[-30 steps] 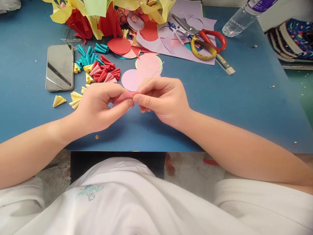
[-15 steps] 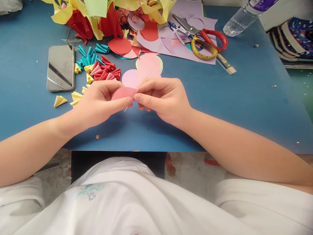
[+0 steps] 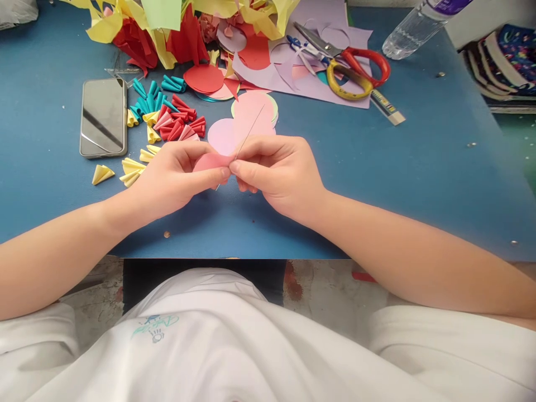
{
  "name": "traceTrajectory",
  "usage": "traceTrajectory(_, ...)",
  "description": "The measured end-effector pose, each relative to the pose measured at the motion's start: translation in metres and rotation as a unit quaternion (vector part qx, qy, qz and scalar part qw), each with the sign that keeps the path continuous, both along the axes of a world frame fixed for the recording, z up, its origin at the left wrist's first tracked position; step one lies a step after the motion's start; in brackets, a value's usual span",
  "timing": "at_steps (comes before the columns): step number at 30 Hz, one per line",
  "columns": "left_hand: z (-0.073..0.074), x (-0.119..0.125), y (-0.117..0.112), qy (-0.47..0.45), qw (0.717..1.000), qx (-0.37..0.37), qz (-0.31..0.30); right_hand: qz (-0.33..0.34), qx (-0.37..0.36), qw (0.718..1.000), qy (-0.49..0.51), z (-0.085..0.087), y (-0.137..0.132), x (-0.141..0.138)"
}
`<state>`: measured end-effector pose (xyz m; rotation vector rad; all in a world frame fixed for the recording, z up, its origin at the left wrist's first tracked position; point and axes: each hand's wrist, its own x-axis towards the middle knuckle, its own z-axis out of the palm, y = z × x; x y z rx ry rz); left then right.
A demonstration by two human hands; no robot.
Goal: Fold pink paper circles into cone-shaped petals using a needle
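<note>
In the head view, working with 2 bare hands over a blue table (image 3: 419, 159). Gripping a pink paper (image 3: 210, 161) at the centre of the frame, slightly left of the middle and raised above the tabletop. Closing the thumb and fingers of the left hand (image 3: 171, 176) on its left part in a flat pinch. Pinching tightly at its right end with the thumb and fingertips of the right hand (image 3: 285, 172), and gripping a thin rod (image 3: 252, 128) there too. Slanting the rod from upper right to lower left, with a short tip showing below the fingers. Not making out the exact contact between paper and rod, because of the covering fingers.

Looking past the hands to a pink circle (image 3: 252, 111) and a lilac circle (image 3: 220, 137), overlapping at upper centre. Seeing teal cones (image 3: 151, 101), red cones (image 3: 180, 118) and yellow cones (image 3: 134, 168) left of centre, near a phone (image 3: 103, 118) lying flat. Viewing scissors (image 3: 344, 56) across a lilac sheet (image 3: 312, 92) at upper right, near a clear bottle (image 3: 412, 38).
</note>
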<state>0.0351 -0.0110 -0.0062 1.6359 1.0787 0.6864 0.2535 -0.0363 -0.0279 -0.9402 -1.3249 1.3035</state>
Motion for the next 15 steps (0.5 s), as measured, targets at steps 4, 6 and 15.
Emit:
traceTrajectory(4,0.0044,0.0009,-0.0011,0.022,0.999,0.033,0.0,0.006,0.002,1.0,0.004,-0.0018,0.0022,0.0015)
traceTrajectory(6,0.0056,0.0012,-0.0019,0.002,0.998,0.058,-0.006,0.009,-0.008,1.0,0.004,-0.0027,0.0032,0.0024)
traceTrajectory(15,0.0048,-0.0029,-0.0033,0.024,0.99,0.139,-0.01,0.008,-0.029,0.999,0.029,-0.0027,0.0038,0.0018)
